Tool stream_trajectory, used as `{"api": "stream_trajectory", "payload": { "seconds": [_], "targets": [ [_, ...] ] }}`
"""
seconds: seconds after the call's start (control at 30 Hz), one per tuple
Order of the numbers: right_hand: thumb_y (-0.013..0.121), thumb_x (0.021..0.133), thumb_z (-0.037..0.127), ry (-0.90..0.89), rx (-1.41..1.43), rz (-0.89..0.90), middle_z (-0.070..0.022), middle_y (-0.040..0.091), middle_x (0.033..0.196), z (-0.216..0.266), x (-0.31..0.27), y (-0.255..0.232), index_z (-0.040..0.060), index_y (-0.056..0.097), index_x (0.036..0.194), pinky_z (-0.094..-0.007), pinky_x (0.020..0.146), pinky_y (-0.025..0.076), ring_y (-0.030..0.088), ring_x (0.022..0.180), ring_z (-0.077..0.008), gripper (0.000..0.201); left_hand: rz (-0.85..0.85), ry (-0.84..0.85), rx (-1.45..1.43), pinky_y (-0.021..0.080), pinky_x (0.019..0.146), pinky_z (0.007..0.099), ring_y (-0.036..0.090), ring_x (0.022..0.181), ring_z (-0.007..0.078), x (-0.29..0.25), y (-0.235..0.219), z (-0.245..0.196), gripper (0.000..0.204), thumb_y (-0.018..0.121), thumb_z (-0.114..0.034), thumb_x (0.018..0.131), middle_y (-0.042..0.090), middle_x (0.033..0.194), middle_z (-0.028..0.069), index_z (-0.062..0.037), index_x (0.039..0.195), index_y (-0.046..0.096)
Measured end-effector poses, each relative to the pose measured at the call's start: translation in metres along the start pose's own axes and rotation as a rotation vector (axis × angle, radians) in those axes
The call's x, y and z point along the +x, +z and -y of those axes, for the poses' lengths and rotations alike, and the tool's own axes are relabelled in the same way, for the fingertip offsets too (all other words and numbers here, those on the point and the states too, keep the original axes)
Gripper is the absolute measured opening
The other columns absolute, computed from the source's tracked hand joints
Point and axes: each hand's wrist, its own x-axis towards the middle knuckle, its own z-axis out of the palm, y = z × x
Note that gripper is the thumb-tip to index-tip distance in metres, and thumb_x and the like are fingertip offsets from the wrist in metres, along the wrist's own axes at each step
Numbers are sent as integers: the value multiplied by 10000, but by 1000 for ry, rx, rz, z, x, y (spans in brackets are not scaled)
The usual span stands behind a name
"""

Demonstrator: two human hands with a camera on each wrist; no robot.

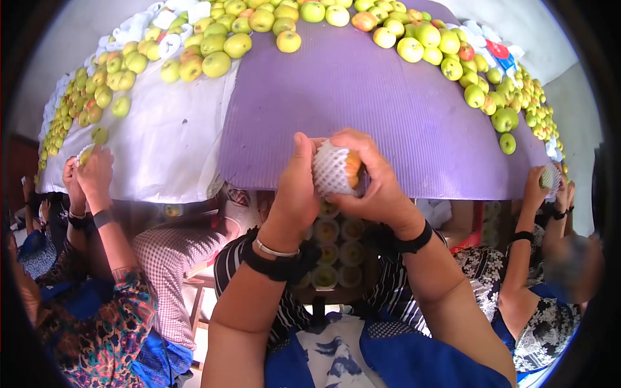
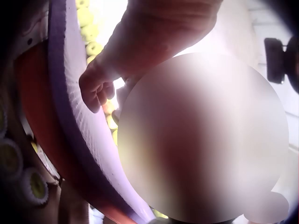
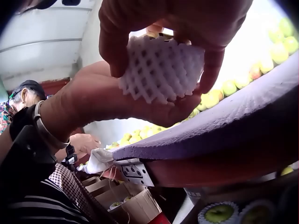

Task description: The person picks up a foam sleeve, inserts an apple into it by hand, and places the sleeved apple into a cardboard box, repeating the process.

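Observation:
An apple (image 1: 354, 169) with an orange-yellow side showing sits in a white foam net (image 1: 330, 170), held between both hands close above the table's near edge. My right hand (image 1: 375, 178) grips it from the right, thumb below and fingers over the top. My left hand (image 1: 297, 187) cups it from the left with the thumb pointing up; its other fingers are mostly hidden behind the net. In the right wrist view the foam net (image 3: 163, 70) lies over the left palm, and right fingers clasp its sides. A blurred disc covers much of the left wrist view.
Green and reddish apples (image 1: 262, 19) are heaped along the far side of the table, on a purple mat (image 1: 310, 97) and white cloth (image 1: 174, 123). Netted apples (image 1: 326, 252) fill a box below. People sit on both sides, their hands (image 1: 94, 178) holding apples.

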Motion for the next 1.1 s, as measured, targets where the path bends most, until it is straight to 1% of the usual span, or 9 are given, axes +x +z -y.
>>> {"api": "stream_trajectory", "payload": {
  "seconds": [0.17, 0.23, 0.37, 0.43, 0.53, 0.67, 0.77, 0.83, 1.1],
  "targets": [
    [710, 589, 62, 379, 427, 245, -123, 502, 1125, 33, -17, -19, 54, 468, 1192, -315, 949, 371, 497, 1088, -237, 650, -137, 237, 335, 435, 831, 346, 570, 925, 220, -4, -16, -23, 633, 145, -537, 948, 571, 1065, 139, -19, 1059, 492],
    [715, 591, 85, 252, 252, 364, -132, 500, 1133, 32, -28, -17, 52, 470, 1188, -323, 939, 380, 499, 1079, -249, 646, -9, 156, 196, 434, 801, 346, 575, 906, 224, -9, -25, -40, 641, 128, -538, 946, 601, 1032, 147, -24, 1015, 505],
    [727, 570, 141, 713, -5, 773, -186, 551, 1009, 3, -67, 10, 38, 494, 1152, -377, 837, 451, 543, 960, -343, 635, -42, 197, 171, 437, 794, 348, 582, 889, 233, -15, -32, -53, 631, 140, -534, 947, 620, 1003, 152, -29, 1001, 514],
    [712, 563, 136, 582, -321, 762, -201, 580, 908, -32, -84, 25, 33, 517, 1106, -405, 794, 463, 564, 911, -362, 586, -37, 209, 154, 437, 791, 349, 583, 887, 231, -17, -35, -56, 629, 142, -533, 948, 618, 1004, 149, -29, 998, 516],
    [685, 566, 132, 716, -598, 849, -203, 591, 911, -60, -90, 38, 23, 541, 1033, -419, 781, 457, 566, 934, -358, 501, -7, 221, 140, 433, 794, 346, 584, 888, 231, -17, -38, -57, 626, 143, -530, 949, 618, 1004, 149, -31, 995, 519],
    [667, 573, 129, 622, -794, 829, -207, 583, 977, -84, -103, 55, 24, 558, 969, -426, 809, 438, 548, 986, -351, 425, -26, 242, 191, 428, 798, 344, 585, 889, 232, -16, -40, -58, 625, 144, -530, 949, 618, 1002, 148, -33, 992, 521],
    [646, 611, 116, 526, -860, 501, -204, 570, 1019, -105, -130, 73, 16, 564, 930, -443, 848, 407, 531, 999, -360, 344, -31, 235, 193, 425, 799, 342, 586, 890, 231, -18, -40, -59, 624, 144, -531, 949, 620, 999, 146, -36, 992, 521],
    [639, 653, 137, 634, -843, 439, -220, 562, 1008, -113, -133, 82, -7, 449, 1075, -550, 946, 270, 469, 1078, -381, 484, -20, 230, 188, 425, 799, 342, 586, 889, 230, -18, -39, -62, 620, 145, -529, 950, 621, 995, 143, -37, 990, 521],
    [715, 625, 245, 627, -935, 230, -211, 517, 1036, -133, -154, 106, 31, 515, 987, -489, 839, 376, 456, 1005, -410, 466, -26, 228, 164, 425, 795, 341, 586, 877, 227, -18, -39, -62, 607, 155, -525, 950, 622, 990, 144, -43, 971, 523]
  ]
}}
